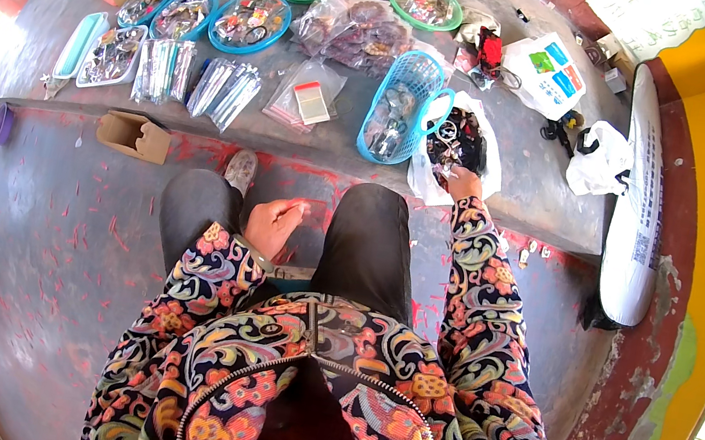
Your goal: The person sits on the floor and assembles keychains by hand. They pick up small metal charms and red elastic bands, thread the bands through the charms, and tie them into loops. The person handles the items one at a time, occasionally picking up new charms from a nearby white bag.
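Note:
My left hand (pixel 275 226) is above my lap, fingers pinched on a small clear plastic bag (pixel 315 212) with a reddish tint that points to the right. My right hand (pixel 465 184) reaches forward to the near edge of an opened white plastic bag (pixel 493 171). Inside that bag lies a heap of small dark and metallic items (pixel 461 141), too small to name. The fingertips of this hand are among them, partly hidden. Just left of the bag stands a blue plastic basket (pixel 407 71) with small clear packets (pixel 392 124) in it.
Several round trays (pixel 250 21) of small items fill the back left of the raised grey ledge. Nearer are bundles of wrapped sticks (pixel 223 93) and a small flat box (pixel 310 101). A cardboard box (pixel 133 136) sits on the floor; a tied white bag (pixel 600 159) is at right.

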`<state>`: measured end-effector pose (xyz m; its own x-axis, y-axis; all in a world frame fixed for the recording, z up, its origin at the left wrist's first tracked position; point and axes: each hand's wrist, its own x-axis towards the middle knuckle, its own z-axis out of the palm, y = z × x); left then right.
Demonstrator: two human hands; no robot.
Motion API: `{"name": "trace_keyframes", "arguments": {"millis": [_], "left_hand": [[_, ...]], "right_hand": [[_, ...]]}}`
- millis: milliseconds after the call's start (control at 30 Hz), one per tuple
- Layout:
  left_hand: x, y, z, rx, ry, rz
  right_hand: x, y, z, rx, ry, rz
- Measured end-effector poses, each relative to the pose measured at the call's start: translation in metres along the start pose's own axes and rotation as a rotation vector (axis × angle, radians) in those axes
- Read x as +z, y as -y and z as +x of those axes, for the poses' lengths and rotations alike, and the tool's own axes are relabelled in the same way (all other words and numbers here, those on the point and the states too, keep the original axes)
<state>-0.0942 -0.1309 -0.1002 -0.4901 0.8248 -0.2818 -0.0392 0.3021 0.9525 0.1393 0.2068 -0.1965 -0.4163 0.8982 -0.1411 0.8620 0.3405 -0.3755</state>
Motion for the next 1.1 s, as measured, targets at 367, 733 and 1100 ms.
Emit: {"name": "trace_keyframes", "arguments": {"millis": [367,733,1100], "left_hand": [[0.007,-0.008,0.004,-0.039,0.028,-0.012],[0.013,-0.007,0.006,-0.170,0.022,-0.029],[0.015,-0.006,0.012,-0.127,0.088,-0.021]], "right_hand": [[0.010,-0.010,0.069,0.204,-0.036,-0.057],[0.008,-0.057,0.092,0.142,0.167,-0.149],[0.028,-0.126,0.096,-0.150,0.080,-0.218]]}}
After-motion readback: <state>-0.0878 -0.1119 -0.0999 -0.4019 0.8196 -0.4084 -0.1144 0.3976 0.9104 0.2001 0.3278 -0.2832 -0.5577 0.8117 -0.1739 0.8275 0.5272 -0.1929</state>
